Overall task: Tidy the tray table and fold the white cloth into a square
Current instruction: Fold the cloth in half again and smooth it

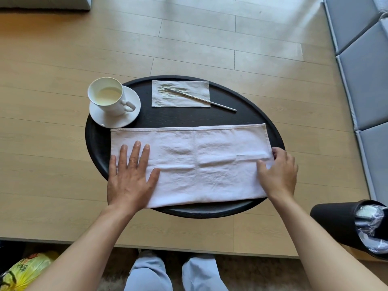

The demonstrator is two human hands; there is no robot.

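Note:
The white cloth lies as a long folded rectangle across the near half of the round black tray table. My left hand rests flat on its left end with the fingers spread. At the cloth's right end, my right hand pinches the edge between thumb and fingers. A white cup holding pale liquid stands on a saucer at the tray's far left. A grey napkin lies at the far side with a metal straw slanting across it.
A black bin lined with a plastic bag stands to the near right. Grey cushions run along the right edge. A yellow plastic bag sits at the near left. Light wooden floor surrounds the table; my knees are below.

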